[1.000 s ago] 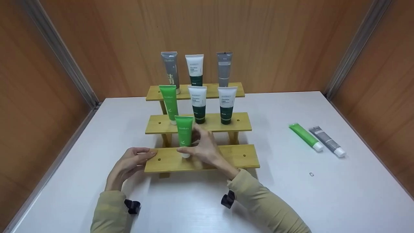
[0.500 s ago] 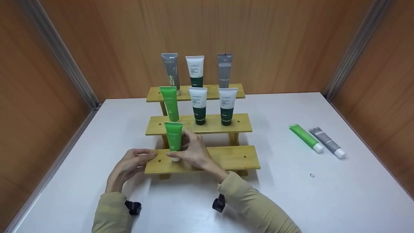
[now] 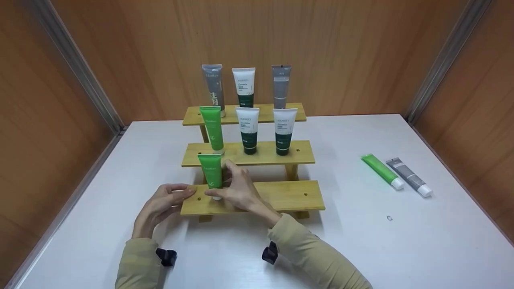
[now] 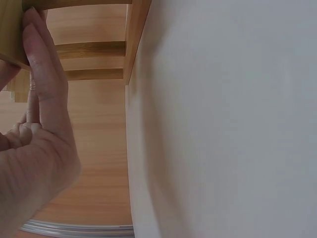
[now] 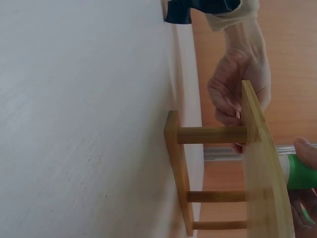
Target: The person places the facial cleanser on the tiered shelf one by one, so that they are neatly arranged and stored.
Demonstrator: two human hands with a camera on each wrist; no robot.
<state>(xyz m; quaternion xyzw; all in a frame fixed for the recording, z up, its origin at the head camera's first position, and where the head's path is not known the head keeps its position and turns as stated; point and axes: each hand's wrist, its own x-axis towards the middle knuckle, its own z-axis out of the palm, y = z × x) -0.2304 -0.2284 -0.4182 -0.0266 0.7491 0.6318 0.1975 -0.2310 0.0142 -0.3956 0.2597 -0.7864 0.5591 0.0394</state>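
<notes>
My right hand [image 3: 239, 188] grips a green squeeze tube [image 3: 211, 170] low down, thumb across its front. The tube stands upright, white cap down, at the left part of the lowest step of a three-tier wooden display stand [image 3: 281, 196]. In the right wrist view the tube's cap [image 5: 285, 166] is right at the board's surface. My left hand [image 3: 162, 202] pinches the left end of that lowest board, thumb on top and fingers below. The left wrist view shows the left hand [image 4: 47, 114] with its fingers along the board's edge.
The middle step carries a green tube [image 3: 213, 128] and two white-and-dark-green tubes [image 3: 249, 132] [image 3: 283, 132]. On the top step stand two grey tubes and a white one [image 3: 244, 86]. A green tube [image 3: 379, 170], a grey tube [image 3: 409, 176] and a small ring [image 3: 389, 218] lie on the white table at right.
My right hand has carried the green tube left along the lowest step and slightly down, toward my left hand. The left hand keeps its hold on the board's end.
</notes>
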